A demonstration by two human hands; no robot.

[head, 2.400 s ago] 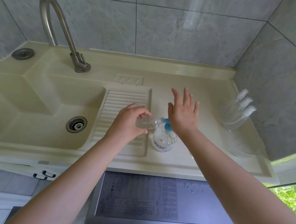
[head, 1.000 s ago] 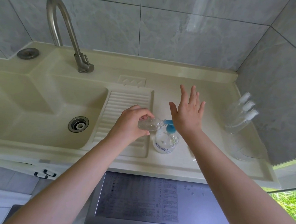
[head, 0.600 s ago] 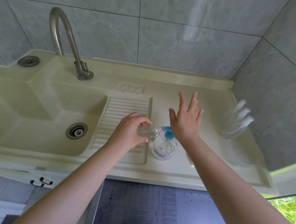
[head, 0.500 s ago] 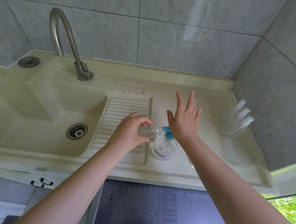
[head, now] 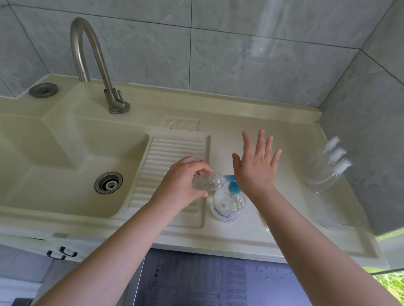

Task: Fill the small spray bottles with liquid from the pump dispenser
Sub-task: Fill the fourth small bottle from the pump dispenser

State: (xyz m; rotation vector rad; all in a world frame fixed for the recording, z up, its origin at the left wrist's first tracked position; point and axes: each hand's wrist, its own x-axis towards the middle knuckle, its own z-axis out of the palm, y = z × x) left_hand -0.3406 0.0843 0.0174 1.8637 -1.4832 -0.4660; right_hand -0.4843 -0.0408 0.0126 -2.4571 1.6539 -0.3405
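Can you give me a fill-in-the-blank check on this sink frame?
1. The left hand holds a small clear bottle tipped on its ____.
2. The pump dispenser has a ____ pump head.
3. The right hand has its fingers ____.
4. ____ white-capped spray bottles lean by the right wall.

Missing: side; blue; spread; three

You hold a clear plastic bottle (head: 206,183) at frame centre; the dispenser (head: 227,206) below it is clear plastic too, its pump glossy blue. Upper left, the tap (head: 93,56) is brushed metal. Wall tiles (head: 251,48) look glossy.
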